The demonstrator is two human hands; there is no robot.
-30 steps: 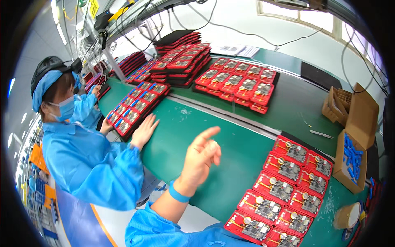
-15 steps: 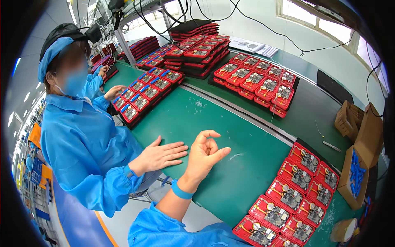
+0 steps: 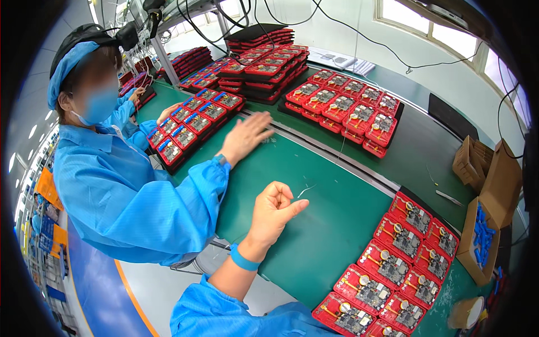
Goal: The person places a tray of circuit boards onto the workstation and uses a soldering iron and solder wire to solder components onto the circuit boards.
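My left hand (image 3: 275, 212), with a blue band (image 3: 245, 257) at the wrist, is held over the green table (image 3: 331, 224). Its fingers are curled in and the thumb points right; whatever may be between them is hidden. Just past the thumb is a thin white strip (image 3: 305, 191); I cannot tell whether it touches the hand. My right hand is out of view. To the right of my sleeve lie red trays (image 3: 387, 264) in rows, each holding a circuit board with a round metallic part and a yellow piece.
A co-worker in blue stands at left, one hand (image 3: 247, 136) over the table near boards with blue pieces (image 3: 196, 121). Stacked red trays (image 3: 342, 106) stand beyond a metal rail (image 3: 337, 160). An open carton (image 3: 477, 241) of blue parts and a tape roll (image 3: 467, 312) are at right.
The co-worker's hand has moved from beside mine to farther across the table. My left fingers have curled in more tightly. The white strip near my thumb appears farther up and left.
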